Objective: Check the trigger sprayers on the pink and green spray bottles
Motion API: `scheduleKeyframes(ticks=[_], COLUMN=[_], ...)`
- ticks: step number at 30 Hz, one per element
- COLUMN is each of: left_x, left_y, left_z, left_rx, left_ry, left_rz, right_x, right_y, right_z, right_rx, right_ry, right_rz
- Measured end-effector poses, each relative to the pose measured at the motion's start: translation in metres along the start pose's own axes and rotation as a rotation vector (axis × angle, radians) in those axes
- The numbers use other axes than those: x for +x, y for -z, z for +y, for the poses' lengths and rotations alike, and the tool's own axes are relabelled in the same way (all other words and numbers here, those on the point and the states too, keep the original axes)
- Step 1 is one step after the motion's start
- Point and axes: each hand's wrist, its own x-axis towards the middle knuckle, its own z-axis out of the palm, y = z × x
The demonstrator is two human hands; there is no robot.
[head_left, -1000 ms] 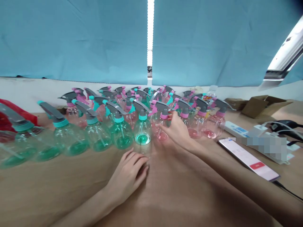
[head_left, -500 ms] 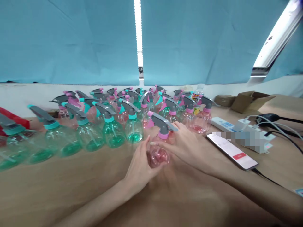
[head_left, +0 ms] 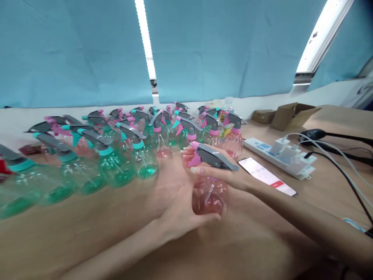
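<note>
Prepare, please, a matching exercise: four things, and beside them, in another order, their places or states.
1. nearest pink transparent plastic spray bottle
2. long white plastic power strip
3. larger brown cardboard box
4. flat rectangular phone

A. standing open
B. lit up
C. between left hand and right hand
D. white plugs inserted

Pairs: 1-C, 2-D, 3-A, 4-B
</note>
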Motion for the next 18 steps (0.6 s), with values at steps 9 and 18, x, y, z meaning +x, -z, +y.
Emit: scheduleKeyframes(ticks=[9,18], left_x=[0.003,-0.022], left_y=[0.010,0.041], left_z=[-0.009,-0.044], left_rx=[0.157,0.630], left_ry=[-0.015,-0.071], left_rz=[0.021,0.009], right_x=[0.008,0.030], right_y=[-0.007,-0.013], right_z=[-0.001,-0.005], right_rx=[0.064,-0.032], right_ry=[0.042,0.026], right_rz=[0.084,0.045])
